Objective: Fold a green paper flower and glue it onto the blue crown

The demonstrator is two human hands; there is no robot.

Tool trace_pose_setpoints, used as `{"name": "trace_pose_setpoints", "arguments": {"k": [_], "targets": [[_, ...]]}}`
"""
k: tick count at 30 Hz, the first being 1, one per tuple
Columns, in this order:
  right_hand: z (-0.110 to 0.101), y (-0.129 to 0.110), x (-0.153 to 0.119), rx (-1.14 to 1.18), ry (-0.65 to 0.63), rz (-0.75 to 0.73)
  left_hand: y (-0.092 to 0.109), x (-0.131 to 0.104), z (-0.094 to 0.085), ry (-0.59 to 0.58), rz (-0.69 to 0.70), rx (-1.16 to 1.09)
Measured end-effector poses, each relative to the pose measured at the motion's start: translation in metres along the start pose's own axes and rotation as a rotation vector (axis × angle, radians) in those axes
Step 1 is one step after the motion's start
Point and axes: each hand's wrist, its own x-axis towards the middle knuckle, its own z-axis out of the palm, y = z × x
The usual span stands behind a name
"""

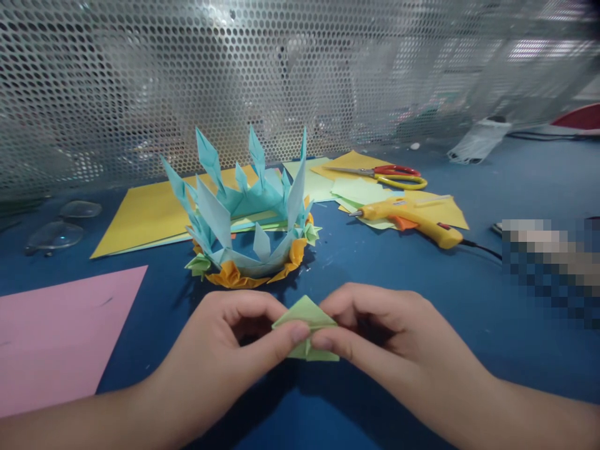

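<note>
A small folded piece of light green paper (305,310) is held up at the lower middle of the head view, its pointed top upward. My left hand (234,344) pinches its left side, thumb on the near face. On the right side, my right hand (389,340) pinches it the same way, the two thumb tips close together. Just beyond my hands stands a paper crown (248,262) with light blue spikes and an orange and green folded trim around its base. The fingertips behind the green paper are hidden.
Pink paper (70,331) lies at the left, with clear glasses (56,234) behind it. Yellow sheets (145,212) lie behind the crown. Scissors (398,176) and a yellow glue gun (412,219) rest on papers at right. A perforated metal panel (140,81) stands behind the blue table (469,300).
</note>
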Motion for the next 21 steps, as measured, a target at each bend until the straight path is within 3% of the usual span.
{"name": "trace_pose_setpoints", "arguments": {"k": [6,13,18,21], "targets": [[0.0015,-0.0002,0.0027,0.080,-0.071,0.025,0.0013,0.0026,-0.0013,0.075,-0.016,-0.048],[0.0033,0.0032,0.0007,0.296,-0.023,0.082,0.0020,0.0059,0.0006,0.056,-0.018,-0.126],[-0.0025,0.0042,0.0004,0.053,0.003,-0.155,-0.0004,0.0058,-0.0013,0.078,0.014,-0.271],[-0.0060,0.0035,0.0014,-0.124,0.019,-0.281,-0.0034,0.0039,-0.0032,0.027,0.050,-0.331]]}}
